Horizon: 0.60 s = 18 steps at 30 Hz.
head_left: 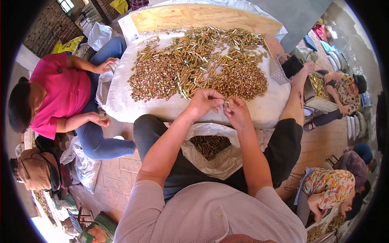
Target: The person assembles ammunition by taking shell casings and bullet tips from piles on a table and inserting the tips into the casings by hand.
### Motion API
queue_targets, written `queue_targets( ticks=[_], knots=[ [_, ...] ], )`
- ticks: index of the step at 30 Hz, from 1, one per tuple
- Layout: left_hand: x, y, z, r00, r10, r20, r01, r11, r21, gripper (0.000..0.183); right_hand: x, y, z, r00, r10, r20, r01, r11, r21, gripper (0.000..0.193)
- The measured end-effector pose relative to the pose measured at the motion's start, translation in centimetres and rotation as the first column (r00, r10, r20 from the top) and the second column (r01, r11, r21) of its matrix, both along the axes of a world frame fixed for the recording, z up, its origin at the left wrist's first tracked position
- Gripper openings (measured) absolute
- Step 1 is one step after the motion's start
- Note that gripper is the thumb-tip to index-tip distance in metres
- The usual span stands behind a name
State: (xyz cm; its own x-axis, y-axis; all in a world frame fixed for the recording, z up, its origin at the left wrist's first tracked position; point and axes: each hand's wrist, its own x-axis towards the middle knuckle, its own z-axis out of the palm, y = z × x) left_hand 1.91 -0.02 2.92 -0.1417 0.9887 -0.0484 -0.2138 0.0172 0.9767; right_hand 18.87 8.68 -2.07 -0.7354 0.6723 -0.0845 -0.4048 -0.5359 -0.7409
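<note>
The left hand (204, 101) is curled, its fingertips pinched together at the near edge of the heap of brass casings (198, 60), and the right hand (237, 111) meets it fingertip to fingertip, also pinched nearly shut. Between the two sets of fingers sits one small brass casing (226, 102), gripped by both hands just above the white cloth (121, 93) that covers the tabletop. The heap spreads across that cloth, with shorter casings massed at the left and right and longer ones scattered through the middle and far side. Below the hands, between the person's knees, an open white bag (221, 162) holds more dark casings. A plywood board (202, 16) lies at the far end of the tabletop. To the left a person in a pink top (60, 89) sits beside the cloth, one hand at its edge. At the right, other people sit low on the brick floor over their own trays of casings (318, 87).
</note>
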Motion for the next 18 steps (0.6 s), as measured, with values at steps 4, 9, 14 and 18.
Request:
queue_targets(
  ticks=[4,9,14,18],
  knots=[
    [0.2,-0.1,0.0,0.999,-0.003,0.041,0.004,1.0,-0.026,0.006,0.1,0.0,0.6,1.0,0.008,-0.003,-0.008,1.0,-0.011,0.017],
    [0.7,0.3,-0.4,0.994,0.021,0.106,-0.02,1.0,-0.009,0.011,0.4,0.3,1.0,0.999,0.012,0.05,-0.015,0.999,0.051,0.017],
    [0.7,0.3,-0.3,0.996,0.047,0.071,-0.045,0.998,-0.035,0.01,-0.1,-0.6,2.5,0.992,-0.092,0.091,0.093,0.996,-0.012,0.016],
    [-0.1,0.4,-0.2,0.987,0.064,-0.145,-0.072,0.996,-0.053,0.016,0.6,-0.1,2.0,0.968,-0.131,0.216,0.101,0.985,0.143,0.008]
  ],
)
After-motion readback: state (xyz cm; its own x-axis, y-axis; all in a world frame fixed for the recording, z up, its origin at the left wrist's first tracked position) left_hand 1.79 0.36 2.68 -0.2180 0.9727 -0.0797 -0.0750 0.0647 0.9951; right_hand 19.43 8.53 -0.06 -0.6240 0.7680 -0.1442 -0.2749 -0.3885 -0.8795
